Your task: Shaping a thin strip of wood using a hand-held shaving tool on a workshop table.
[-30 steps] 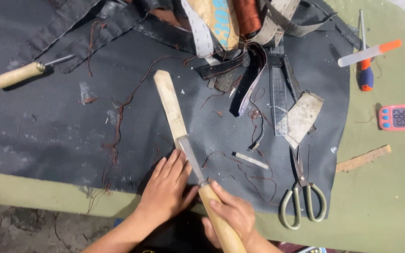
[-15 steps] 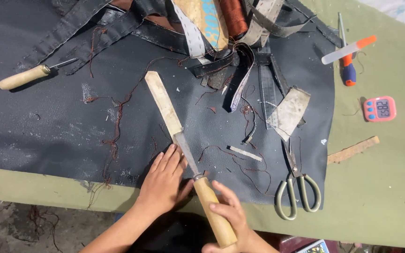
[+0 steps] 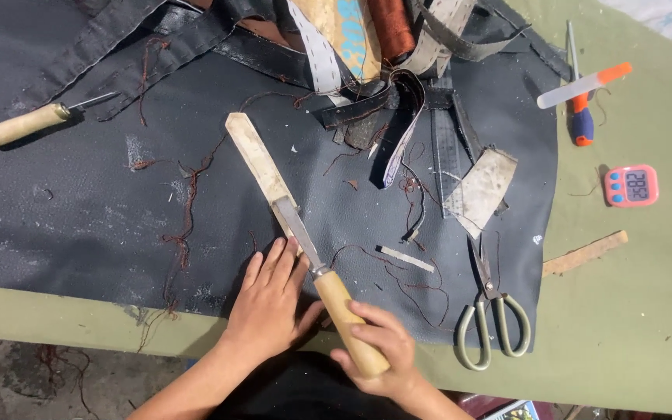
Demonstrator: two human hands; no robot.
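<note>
Right hand (image 3: pixel 375 346): closed around the wooden handle of a knife (image 3: pixel 305 245), at the near edge of the desk (image 3: pixel 631 311). The blade runs diagonally away from the person, its far part inside a pale sheath (image 3: pixel 257 159), lying on the black leather sheet (image 3: pixel 79 210) that covers most of the desk.

Left hand (image 3: pixel 270 299): open, palm down, fingers spread flat on the leather, touching the blade just beside the handle; it grips nothing.

Scissors (image 3: pixel 490 315): with grey-green handles, near the right hand, at the leather's right edge. Wooden-handled awl (image 3: pixel 29 122): far left part of the sheet. Reddish thread (image 3: pixel 188 210): scraps strewn across the leather. Leather straps (image 3: pixel 383 101): heaped toward the far edge. Pink timer (image 3: pixel 630 185), wooden stick (image 3: pixel 585 253) and screwdriver (image 3: pixel 579 105): on bare green desk at the right side.
</note>
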